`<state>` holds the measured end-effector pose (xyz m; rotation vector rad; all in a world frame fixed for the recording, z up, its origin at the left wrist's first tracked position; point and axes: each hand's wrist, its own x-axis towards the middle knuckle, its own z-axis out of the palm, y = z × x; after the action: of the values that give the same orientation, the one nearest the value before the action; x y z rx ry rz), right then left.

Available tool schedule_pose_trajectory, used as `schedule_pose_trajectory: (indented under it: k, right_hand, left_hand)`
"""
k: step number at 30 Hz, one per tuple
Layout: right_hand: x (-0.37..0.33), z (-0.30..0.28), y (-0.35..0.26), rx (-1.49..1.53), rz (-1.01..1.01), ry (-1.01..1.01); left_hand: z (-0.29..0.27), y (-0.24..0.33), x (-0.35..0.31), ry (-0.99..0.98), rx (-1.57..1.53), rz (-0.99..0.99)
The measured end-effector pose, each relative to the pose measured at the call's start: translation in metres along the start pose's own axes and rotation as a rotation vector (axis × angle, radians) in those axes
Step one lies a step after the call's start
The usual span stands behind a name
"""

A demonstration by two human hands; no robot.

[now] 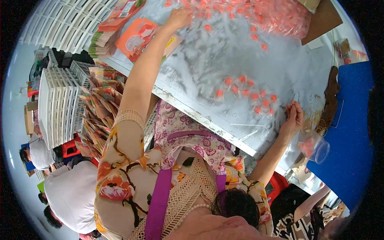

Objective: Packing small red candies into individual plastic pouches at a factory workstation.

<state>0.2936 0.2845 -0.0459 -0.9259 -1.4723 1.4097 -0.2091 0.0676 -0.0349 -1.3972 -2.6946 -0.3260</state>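
Observation:
My left hand (180,18) is stretched far across the grey tabletop (192,60), at the edge of scattered red-orange pieces in clear wrappers (207,27). Its fingers are too small and blurred to read. Close under that forearm lies an orange printed pouch (138,38). On the right, my right hand (295,116) rests by the table with its fingers curled in; whatever they may hold is hidden. Just left of it lies a loose group of the same wrapped pieces (255,96). A clear plastic cup (319,151) with red-orange contents lies on its side below my right hand.
A large clear bag of wrapped pieces (280,18) lies at the far side beside a cardboard box (323,20). Stacked pouches (105,44) sit at the far left corner. White plastic crates (60,106) stand left of the table. A blue panel (352,120) borders the right; people sit nearby.

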Motion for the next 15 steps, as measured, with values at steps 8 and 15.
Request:
schedule_pose_trajectory:
  k: [8,15]
  right_hand:
    - [-0.002,-0.001,-0.006,-0.013,0.028,-0.009]
    - [0.003,0.004,-0.008,-0.037,0.022,-0.040]
  left_hand:
    - [-0.029,0.024,-0.033,-0.197,-0.390,-0.073]
    - [-0.007,-0.023,-0.007,0.206,-0.041,0.153]
